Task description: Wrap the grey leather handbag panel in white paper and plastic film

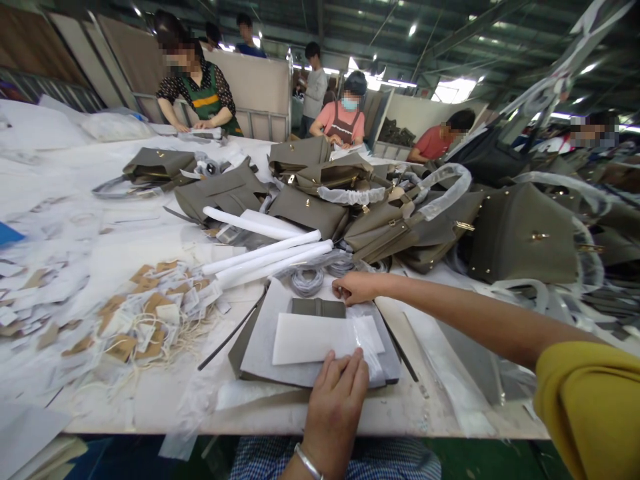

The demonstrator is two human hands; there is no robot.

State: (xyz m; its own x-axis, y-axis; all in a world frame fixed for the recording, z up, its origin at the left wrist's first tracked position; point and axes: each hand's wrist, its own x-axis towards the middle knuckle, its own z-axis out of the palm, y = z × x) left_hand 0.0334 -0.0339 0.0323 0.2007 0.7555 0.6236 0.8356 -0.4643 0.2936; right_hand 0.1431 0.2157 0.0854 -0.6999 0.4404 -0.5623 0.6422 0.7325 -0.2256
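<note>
A flat olive-grey bag piece [318, 307] lies on the white table [150, 400] in front of me, covered by grey sheets [270, 333] and a white foam sheet [310, 337]. My left hand [336, 393] rests flat on the near edge of the stack, fingers stretched out. My right hand [356, 287] reaches across to the far edge of the stack with its fingers curled, pinching at thin clear wrapping beside coiled grey cords [307, 280]. What it grips is too small to make out.
Several white foam tubes [270, 257] lie beyond the stack. A heap of brown paper tags with strings [145, 313] sits at left. Olive handbags [520, 233] pile up across the back and right. Other people work at the far side.
</note>
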